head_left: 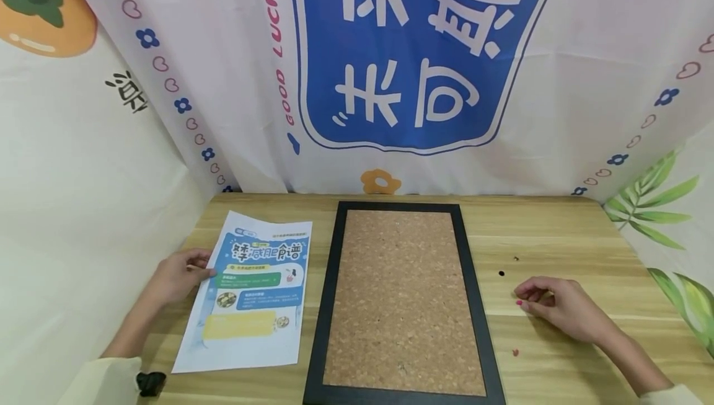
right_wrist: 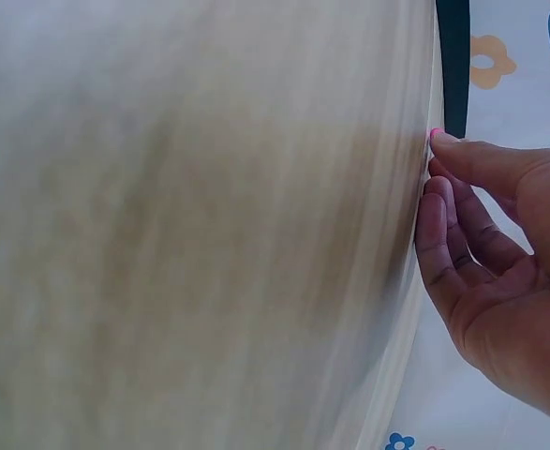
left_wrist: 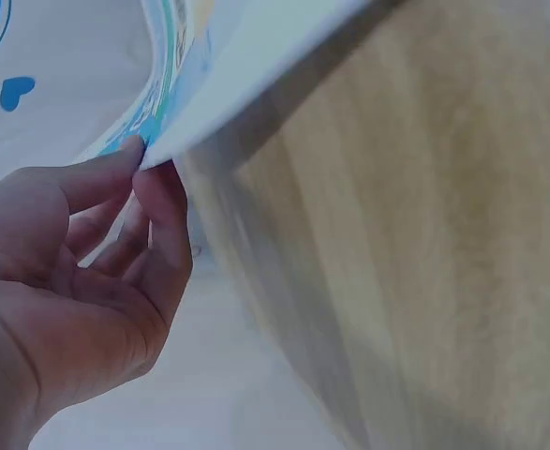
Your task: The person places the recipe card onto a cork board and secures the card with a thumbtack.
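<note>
Two hands: both in use, left hand (head_left: 177, 276) and right hand (head_left: 558, 306) on opposite sides of the board (head_left: 404, 299).
Sheet: the printed sheet (head_left: 248, 293) is at the board's left, apart from it; the left hand pinches its left edge, thumb above and finger below, and that edge looks raised off the table (head_left: 558, 225).
Pink bit: the right hand holds this pink bit (head_left: 519, 302) at the tips of thumb and finger, to the right of the board; it may be a pin, but it is too small from where I stand to be sure.
Board: it rests on the table between the hands, black frame around plain cork, and I see nothing fixed to it.
Loose bits: a black bit (head_left: 501, 273) and a red bit (head_left: 515, 352) lie near the right hand, neither held.
Done: by my judgement only the picking up, one item to each hand.
Left: sheet and pink bit both remain off the cork, so the work seems at an early stage.
</note>
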The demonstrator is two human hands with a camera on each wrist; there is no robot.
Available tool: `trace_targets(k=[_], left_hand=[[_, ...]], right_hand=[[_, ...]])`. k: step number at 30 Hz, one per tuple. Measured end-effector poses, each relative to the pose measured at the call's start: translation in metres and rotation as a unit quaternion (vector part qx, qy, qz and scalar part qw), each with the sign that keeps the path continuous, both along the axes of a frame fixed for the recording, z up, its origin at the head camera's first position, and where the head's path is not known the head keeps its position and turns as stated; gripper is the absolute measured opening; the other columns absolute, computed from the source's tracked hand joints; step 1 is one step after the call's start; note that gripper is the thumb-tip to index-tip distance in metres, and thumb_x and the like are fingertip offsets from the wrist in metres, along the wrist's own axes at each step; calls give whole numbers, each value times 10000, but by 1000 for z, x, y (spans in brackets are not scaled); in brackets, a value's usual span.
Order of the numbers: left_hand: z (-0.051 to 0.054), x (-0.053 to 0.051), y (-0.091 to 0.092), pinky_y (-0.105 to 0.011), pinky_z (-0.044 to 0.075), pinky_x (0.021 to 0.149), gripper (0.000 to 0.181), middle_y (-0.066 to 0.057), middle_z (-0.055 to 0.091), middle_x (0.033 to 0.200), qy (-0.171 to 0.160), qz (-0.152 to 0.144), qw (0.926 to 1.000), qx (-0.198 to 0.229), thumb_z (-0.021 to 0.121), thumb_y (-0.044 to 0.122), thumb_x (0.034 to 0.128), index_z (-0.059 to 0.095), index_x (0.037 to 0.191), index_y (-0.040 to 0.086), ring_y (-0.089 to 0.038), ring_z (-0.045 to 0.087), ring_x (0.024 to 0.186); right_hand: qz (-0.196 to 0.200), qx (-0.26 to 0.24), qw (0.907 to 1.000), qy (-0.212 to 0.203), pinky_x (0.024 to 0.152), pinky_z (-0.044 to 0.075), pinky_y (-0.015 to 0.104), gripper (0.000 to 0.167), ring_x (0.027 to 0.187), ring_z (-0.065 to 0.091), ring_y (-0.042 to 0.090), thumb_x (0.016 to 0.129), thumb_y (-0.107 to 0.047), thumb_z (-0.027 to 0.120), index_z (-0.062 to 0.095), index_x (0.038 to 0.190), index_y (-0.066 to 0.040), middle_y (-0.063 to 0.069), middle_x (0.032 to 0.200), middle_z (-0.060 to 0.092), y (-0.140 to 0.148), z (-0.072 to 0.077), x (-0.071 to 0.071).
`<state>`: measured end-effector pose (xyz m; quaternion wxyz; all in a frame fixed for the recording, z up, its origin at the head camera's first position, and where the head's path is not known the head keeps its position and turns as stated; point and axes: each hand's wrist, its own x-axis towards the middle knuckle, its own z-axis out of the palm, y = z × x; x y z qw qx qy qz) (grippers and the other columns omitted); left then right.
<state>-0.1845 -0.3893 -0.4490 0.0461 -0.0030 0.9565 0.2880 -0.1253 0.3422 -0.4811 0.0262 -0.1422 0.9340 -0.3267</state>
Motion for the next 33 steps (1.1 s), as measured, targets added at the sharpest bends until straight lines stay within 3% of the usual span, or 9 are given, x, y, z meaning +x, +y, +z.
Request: trace_targets(k=[8, 15, 17, 20, 22, 24, 27, 33], left_hand=[[12, 4, -8, -312, 648, 664, 495, -371, 671, 1277, -304, 48, 9969, 725, 654, 132, 1075, 500, 1458, -140, -198, 746, 884], [21, 7, -19, -328, 657, 710, 577, -372, 638, 1374, -208, 169, 9910, 1312, 629, 233, 1100, 447, 1523, -116, -45, 732, 870], [22, 7, -21, -326, 659, 720, 588, -311, 680, 1341, -167, 232, 9886, 1475, 634, 245, 1099, 445, 1529, -108, -32, 733, 872], [23, 4, -22, -321, 660, 734, 598, -32, 765, 1202, -131, 284, 9836, 1774, 653, 258, 1090, 449, 1535, -86, -34, 741, 882], [24, 1, -18, -317, 659, 739, 602, 162, 747, 1102, -126, 297, 9791, 2006, 668, 253, 1083, 449, 1534, -81, -38, 747, 885], [25, -1, -12, -309, 656, 739, 602, 279, 710, 1032, -126, 287, 9742, 2233, 678, 246, 1077, 451, 1528, -81, -42, 752, 889], [28, -3, 2, -298, 652, 733, 584, 297, 713, 1014, -102, 231, 9685, 2477, 688, 230, 1071, 464, 1510, -83, -54, 760, 892], [34, -7, 32, -294, 649, 730, 563, 242, 738, 1044, -39, 150, 9649, 2622, 694, 219, 1066, 489, 1507, -63, -72, 764, 887]], right_hand=[[114, -7, 9999, 74, 685, 596, 212, 153, 812, 627, -48, 913, -92, 848, 789, 1037, -158, 1, 928, 774, -2, 1, -2], [177, 44, 9996, 226, 671, 585, 212, 169, 804, 618, -54, 899, -81, 859, 795, 1018, -182, -137, 901, 741, -4, 2, -3], [175, 46, 9997, 186, 671, 585, 213, 167, 804, 619, -52, 900, -82, 857, 796, 1019, -182, -137, 905, 741, -4, 2, -3], [173, 56, 9998, 86, 677, 587, 211, 164, 808, 620, -51, 903, -81, 854, 796, 1024, -175, -99, 912, 757, -4, 2, -3], [172, 63, 9998, 46, 680, 588, 213, 161, 811, 623, -48, 906, -79, 851, 795, 1026, -170, -73, 918, 766, -4, 3, -4], [167, 73, 9998, 18, 680, 587, 213, 158, 810, 622, -47, 909, -79, 848, 795, 1027, -169, -62, 921, 770, -4, 3, -4], [145, 118, 9998, 31, 677, 582, 212, 155, 805, 618, -46, 910, -82, 847, 795, 1023, -174, -77, 916, 765, -4, 2, -4], [111, 300, 9994, 118, 661, 558, 208, 152, 786, 602, -59, 914, -89, 841, 796, 1003, -204, -154, 884, 729, -3, 0, -3]])
